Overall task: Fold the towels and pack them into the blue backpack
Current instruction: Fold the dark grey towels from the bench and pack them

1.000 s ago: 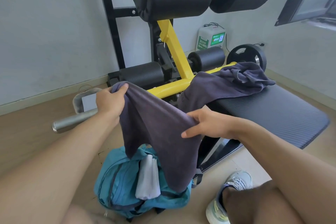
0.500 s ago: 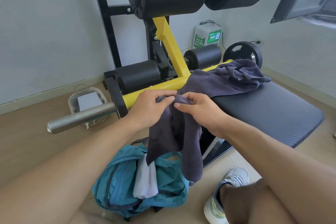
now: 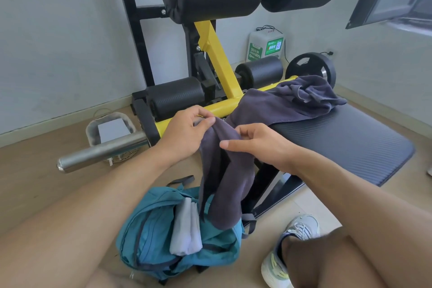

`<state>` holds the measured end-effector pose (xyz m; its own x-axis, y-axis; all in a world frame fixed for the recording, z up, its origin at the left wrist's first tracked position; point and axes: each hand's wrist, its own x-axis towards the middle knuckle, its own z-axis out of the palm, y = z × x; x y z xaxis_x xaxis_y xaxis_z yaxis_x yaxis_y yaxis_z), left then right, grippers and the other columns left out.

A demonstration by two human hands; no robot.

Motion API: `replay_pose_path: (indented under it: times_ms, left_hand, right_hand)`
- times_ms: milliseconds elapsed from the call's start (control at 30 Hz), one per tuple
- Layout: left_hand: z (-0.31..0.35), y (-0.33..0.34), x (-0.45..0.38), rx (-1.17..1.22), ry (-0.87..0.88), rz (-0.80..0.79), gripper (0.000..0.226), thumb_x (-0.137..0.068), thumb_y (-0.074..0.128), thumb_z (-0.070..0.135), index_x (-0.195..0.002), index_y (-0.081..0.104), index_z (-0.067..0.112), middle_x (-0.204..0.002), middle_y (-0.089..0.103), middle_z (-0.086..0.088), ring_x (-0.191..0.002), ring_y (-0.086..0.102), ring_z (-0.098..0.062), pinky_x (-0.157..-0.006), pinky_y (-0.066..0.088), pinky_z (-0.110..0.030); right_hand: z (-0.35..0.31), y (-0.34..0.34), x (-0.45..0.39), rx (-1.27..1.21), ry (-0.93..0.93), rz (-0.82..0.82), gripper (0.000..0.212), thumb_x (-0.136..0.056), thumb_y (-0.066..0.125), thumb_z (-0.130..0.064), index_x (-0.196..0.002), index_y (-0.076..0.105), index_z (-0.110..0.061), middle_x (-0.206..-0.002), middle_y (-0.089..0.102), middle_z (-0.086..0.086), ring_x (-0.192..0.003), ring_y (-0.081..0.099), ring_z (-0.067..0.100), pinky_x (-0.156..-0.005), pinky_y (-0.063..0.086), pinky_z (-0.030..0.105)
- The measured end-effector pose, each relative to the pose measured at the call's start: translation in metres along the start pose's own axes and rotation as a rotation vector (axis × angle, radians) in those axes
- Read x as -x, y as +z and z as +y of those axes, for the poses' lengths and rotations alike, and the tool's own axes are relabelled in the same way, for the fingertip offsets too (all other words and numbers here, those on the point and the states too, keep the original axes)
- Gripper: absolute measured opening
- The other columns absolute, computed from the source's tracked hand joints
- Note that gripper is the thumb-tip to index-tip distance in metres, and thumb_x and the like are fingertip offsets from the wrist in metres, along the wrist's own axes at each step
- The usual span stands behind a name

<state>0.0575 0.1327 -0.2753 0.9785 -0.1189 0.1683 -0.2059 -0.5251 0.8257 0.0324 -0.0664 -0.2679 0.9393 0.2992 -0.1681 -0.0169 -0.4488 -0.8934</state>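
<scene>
Change: a second ago the dark grey towel [image 3: 225,177] was stretched wide between two separated hands; now both hands meet at its top edge and it hangs doubled in a narrow, limp drape.
Left hand [image 3: 184,132]: thumb and forefinger pinch the towel's upper fold, other fingers curled behind.
Right hand [image 3: 257,145]: thumb and curled fingers pinch the same fold just beside the left, forefinger pointing out straight.
Towel: soft, matte terry; its lower end hangs over the blue backpack [image 3: 163,236].
Backpack: thin teal fabric, slumped open on the floor, a folded pale grey towel [image 3: 187,229] standing in its mouth.
Second dark towel [image 3: 297,100]: crumpled, above the backpack on the ribbed black bench pad [image 3: 339,142].
Frame: glossy yellow tube [image 3: 215,110], steel bar [image 3: 102,152] left of the backpack.
</scene>
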Motion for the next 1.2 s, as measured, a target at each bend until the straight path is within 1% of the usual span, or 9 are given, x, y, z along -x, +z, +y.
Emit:
replay_pose_path:
  times_ms: [100,200,367,467,533,633,867,1000,1200]
  left_hand:
    - [-0.008,-0.004,-0.005,-0.034,-0.047,0.118,0.015,-0.103,0.058,0.025,-0.110,0.071,0.020,-0.109,0.070,0.004,-0.103,0.062,-0.012,-0.077,0.045,-0.018]
    - [-0.020,-0.011,-0.008,-0.055,-0.135,0.149,0.012,-0.102,0.058,0.025,-0.106,0.070,0.022,-0.113,0.070,0.001,-0.109,0.063,-0.019,-0.089,0.052,-0.036]
    - [-0.018,-0.014,-0.009,-0.088,-0.148,0.072,0.008,-0.101,0.060,0.027,-0.103,0.067,0.030,-0.103,0.065,0.006,-0.096,0.059,-0.012,-0.074,0.044,-0.025]
    - [-0.009,-0.012,-0.003,-0.100,-0.101,-0.043,0.020,-0.104,0.056,0.027,-0.121,0.066,0.031,-0.084,0.053,0.013,-0.078,0.051,-0.004,-0.064,0.033,-0.014]
    - [0.000,-0.008,0.002,-0.109,-0.056,-0.111,0.025,-0.105,0.054,0.030,-0.128,0.063,0.034,-0.097,0.061,0.013,-0.084,0.055,-0.002,-0.070,0.037,-0.014]
    - [0.010,-0.002,0.006,-0.102,0.010,-0.205,0.034,-0.102,0.056,0.039,-0.136,0.060,0.034,-0.122,0.060,0.019,-0.108,0.056,-0.003,-0.084,0.041,-0.019]
    - [0.009,0.002,0.005,-0.020,0.027,-0.281,0.015,-0.091,0.072,0.042,-0.095,0.075,0.028,-0.091,0.074,0.013,-0.090,0.065,-0.007,-0.085,0.049,-0.028]
    - [0.007,-0.001,0.004,-0.040,0.057,-0.260,0.012,-0.090,0.075,0.037,-0.086,0.073,0.026,-0.079,0.067,0.016,-0.075,0.058,0.003,-0.071,0.043,-0.023]
    - [0.003,-0.004,0.004,-0.142,0.174,-0.145,0.011,-0.094,0.071,0.033,-0.084,0.068,0.028,-0.082,0.066,0.018,-0.082,0.061,-0.003,-0.073,0.046,-0.024]
  right_hand:
    - [0.003,-0.001,0.003,0.063,0.009,-0.140,0.081,-0.069,0.081,-0.066,-0.105,0.065,0.005,-0.098,0.068,0.029,-0.085,0.064,0.020,-0.080,0.049,0.040]
    - [0.003,-0.001,0.005,-0.051,0.036,-0.185,0.053,-0.083,0.077,-0.050,-0.105,0.071,-0.002,-0.104,0.074,0.021,-0.092,0.070,0.023,-0.086,0.053,0.040]
    - [0.012,-0.003,-0.004,0.403,-0.051,0.210,0.010,-0.084,0.076,-0.025,-0.083,0.068,-0.020,-0.075,0.071,-0.002,-0.072,0.064,0.017,-0.068,0.052,0.038]
    - [0.011,-0.007,-0.005,0.469,-0.073,0.336,0.009,-0.085,0.068,-0.017,-0.083,0.065,-0.025,-0.076,0.069,-0.009,-0.076,0.063,0.013,-0.061,0.047,0.027]
    - [0.008,-0.008,-0.003,0.483,-0.101,0.351,0.008,-0.087,0.066,-0.016,-0.087,0.065,-0.024,-0.077,0.068,-0.011,-0.074,0.062,0.009,-0.059,0.045,0.024]
    - [0.002,-0.002,-0.002,0.518,-0.204,0.343,0.011,-0.086,0.064,-0.013,-0.088,0.066,-0.024,-0.078,0.066,-0.011,-0.073,0.059,0.009,-0.061,0.047,0.030]
    - [-0.002,0.008,-0.002,0.489,-0.259,0.366,0.014,-0.082,0.070,-0.018,-0.085,0.063,-0.029,-0.070,0.063,-0.013,-0.068,0.058,0.007,-0.065,0.053,0.038]
    - [-0.003,0.007,-0.001,0.501,-0.211,0.352,0.023,-0.079,0.081,-0.034,-0.082,0.059,-0.028,-0.066,0.059,-0.012,-0.061,0.053,0.005,-0.058,0.042,0.026]
    - [0.004,0.010,-0.005,0.476,-0.057,0.187,0.060,-0.076,0.082,-0.053,-0.079,0.056,0.002,-0.061,0.043,-0.002,-0.054,0.036,0.011,-0.054,0.030,0.028]
